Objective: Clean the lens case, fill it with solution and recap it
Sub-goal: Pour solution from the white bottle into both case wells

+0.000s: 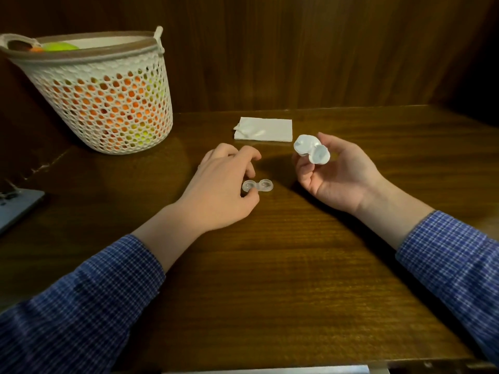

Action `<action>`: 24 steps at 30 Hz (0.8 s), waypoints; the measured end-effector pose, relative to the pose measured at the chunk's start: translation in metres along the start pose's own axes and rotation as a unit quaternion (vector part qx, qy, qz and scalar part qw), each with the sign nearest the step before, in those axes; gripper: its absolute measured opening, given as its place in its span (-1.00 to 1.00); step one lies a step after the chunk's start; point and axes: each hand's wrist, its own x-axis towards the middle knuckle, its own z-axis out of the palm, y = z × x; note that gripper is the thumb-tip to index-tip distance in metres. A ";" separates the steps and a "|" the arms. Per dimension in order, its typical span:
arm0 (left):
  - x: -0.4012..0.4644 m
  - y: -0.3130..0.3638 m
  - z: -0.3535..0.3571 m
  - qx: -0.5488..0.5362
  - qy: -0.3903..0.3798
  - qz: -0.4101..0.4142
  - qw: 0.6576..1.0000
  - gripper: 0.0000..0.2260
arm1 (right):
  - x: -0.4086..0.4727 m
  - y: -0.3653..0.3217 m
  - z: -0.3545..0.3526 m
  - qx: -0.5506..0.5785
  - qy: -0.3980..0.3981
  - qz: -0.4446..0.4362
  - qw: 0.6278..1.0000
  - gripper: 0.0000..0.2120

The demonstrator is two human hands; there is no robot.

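Left grip: the left hand (216, 190) is resting palm-down on the table (297, 265), thumb and fingers narrowing onto the lens case (258, 186). The thumb tip is touching the near edge of the case's left well; a fingertip is sitting at its far edge. Case is lying flat on the wood, both wells uncapped and facing up, clear plastic, right well sticking out free of the hand. Cannot tell whether any liquid is sitting in the wells.

Right grip: the right hand (340, 174) is hovering above the table, palm turned up and inward, fingers curling around two white caps (312, 149). The caps are sitting side by side at the fingertips, hollow sides showing, well apart from the case.

Behind the hands a folded white tissue (270, 129) is lying flat on the table, with a small crumpled white piece on its left end. At far left a white mesh basket (108, 103) is standing upright, orange and yellow-green contents showing through its holes. Both forearms are wearing blue checked sleeves (81, 306). A grey flat object (16, 209) is poking in at the left edge.
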 end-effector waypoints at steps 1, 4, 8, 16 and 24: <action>0.000 -0.001 0.001 -0.006 -0.003 0.001 1.000 -0.51 | 0.001 -0.001 0.000 -0.005 0.005 0.000 1.000 -0.60; 0.000 -0.002 0.000 -0.040 -0.012 -0.003 0.999 -0.53 | 0.003 -0.004 0.001 -0.043 0.013 -0.001 0.999 -0.57; -0.006 0.001 0.000 -0.095 -0.032 -0.009 0.995 -0.49 | 0.004 -0.007 -0.002 -0.092 0.006 0.008 0.996 -0.59; -0.019 0.006 -0.005 -0.074 -0.053 0.032 0.995 -0.55 | 0.002 -0.012 -0.008 -0.112 -0.030 0.037 0.993 -0.74; -0.023 0.019 -0.009 -0.097 -0.047 -0.001 0.994 -0.55 | -0.001 -0.007 -0.003 -0.197 -0.019 0.007 0.980 -0.78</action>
